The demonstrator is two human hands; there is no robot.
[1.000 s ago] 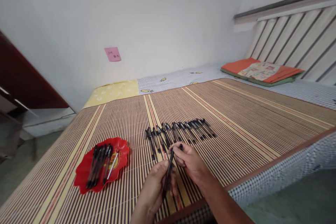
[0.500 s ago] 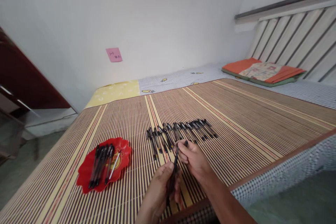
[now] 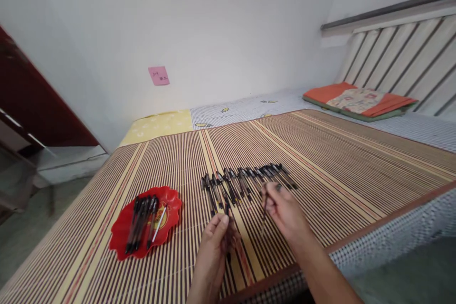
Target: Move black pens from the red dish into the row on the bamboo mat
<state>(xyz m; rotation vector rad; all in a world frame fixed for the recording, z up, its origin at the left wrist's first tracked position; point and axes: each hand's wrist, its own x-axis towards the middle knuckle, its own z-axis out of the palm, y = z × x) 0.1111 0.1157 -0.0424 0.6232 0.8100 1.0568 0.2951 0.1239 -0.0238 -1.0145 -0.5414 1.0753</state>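
My left hand [image 3: 215, 244] is low over the striped bamboo mat [image 3: 320, 161], its fingers curled around a black pen [image 3: 227, 210] whose ends poke out above and below the fingers. My right hand [image 3: 285, 211] is to its right, pinching a thin dark pen piece [image 3: 265, 209] that hangs down, blurred. Just beyond both hands lies a row of several black pens [image 3: 245, 181], side by side on the mat. The right hand's fingertips are close to the row's right half.
A red plate [image 3: 123, 240] at the left holds several black pens [image 3: 140, 218] and a white stick [image 3: 159, 217]. A folded orange cushion [image 3: 356, 99] lies at the far right by a slatted headboard. The mat's front edge runs just below my hands. A pink note [image 3: 158, 76] is on the wall.
The hands held one pen together; they have since come apart. The right hand moved right and toward the pen row with a thin piece, while the left hand stayed low.
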